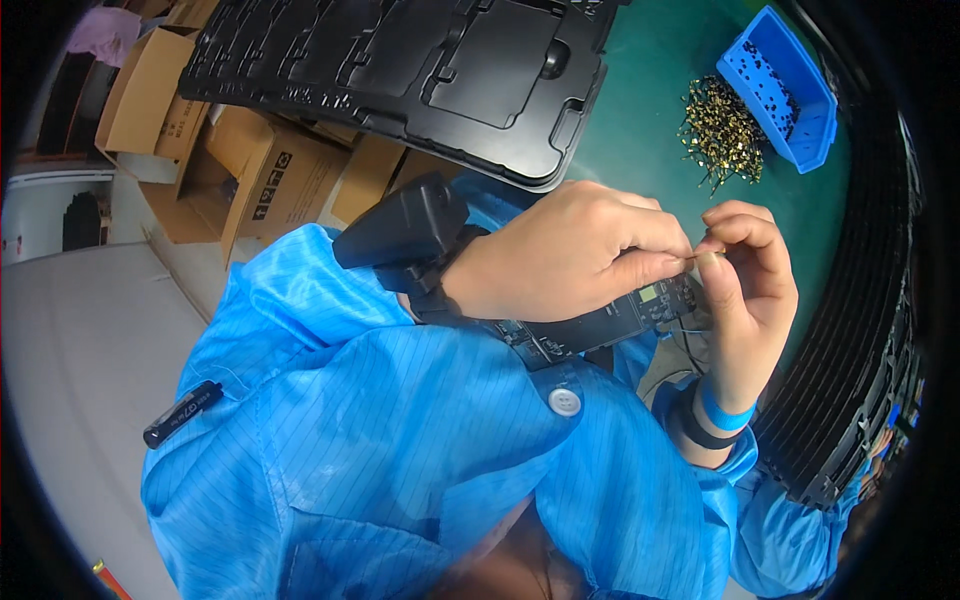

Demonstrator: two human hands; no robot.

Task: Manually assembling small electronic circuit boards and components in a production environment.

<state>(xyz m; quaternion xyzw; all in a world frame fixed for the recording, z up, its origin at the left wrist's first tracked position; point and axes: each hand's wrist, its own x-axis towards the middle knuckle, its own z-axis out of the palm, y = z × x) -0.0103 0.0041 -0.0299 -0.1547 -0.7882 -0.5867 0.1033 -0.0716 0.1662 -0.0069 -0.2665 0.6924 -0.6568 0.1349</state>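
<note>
My left hand (570, 245) reaches across from the left, thumb and forefinger pinched together. Opposite it, my right hand (755, 275) is closed in a pinch too, and the fingertips of both meet. Between them is a small thin brownish part (706, 254), mostly covered by the fingers, so its kind is unclear. Just beneath my hands lies a dark circuit board (600, 328) with small components, partly hidden by my left hand. A black device (405, 225) is strapped to my left wrist. A blue band (725, 412) and a black one circle my right wrist.
Beyond my hands, a heap of tiny gold-and-black parts (722, 132) lies on the green tabletop (655, 75) beside a tilted blue bin (815, 130). A black moulded tray (490, 70) juts in at the back. Stacked black trays (850, 330) stand right; cardboard boxes (285, 185) sit left.
</note>
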